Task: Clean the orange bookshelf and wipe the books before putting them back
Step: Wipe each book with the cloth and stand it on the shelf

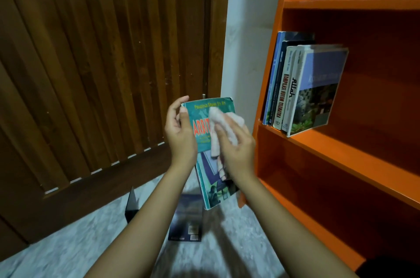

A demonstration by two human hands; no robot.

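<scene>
Centre of the frame, the teal paperback book (212, 186) with red lettering on its cover is held up in the air, top end tilted away and cover facing the camera. The left hand (179, 132) clamps its upper left edge, fingers curled round behind and thumb on the front. The right hand (236, 152) is closed over a crumpled white cloth (227, 123) and presses it flat against the middle of the cover, hiding part of the title. Both hands are close together on that one book.

Just to the right stands the orange wooden bookshelf (341, 152). On its middle board, at the left end, a short row of upright books (302, 89) leans against the side panel, the outermost with a purple cover.

Below the hands, a dark blue book (186, 221) lies flat on the pale marbled floor (91, 243), with a black angled object (131, 207) to its left. A brown slatted wooden door (102, 61) fills the left side, and a white wall strip (247, 39) separates it from the shelf.
</scene>
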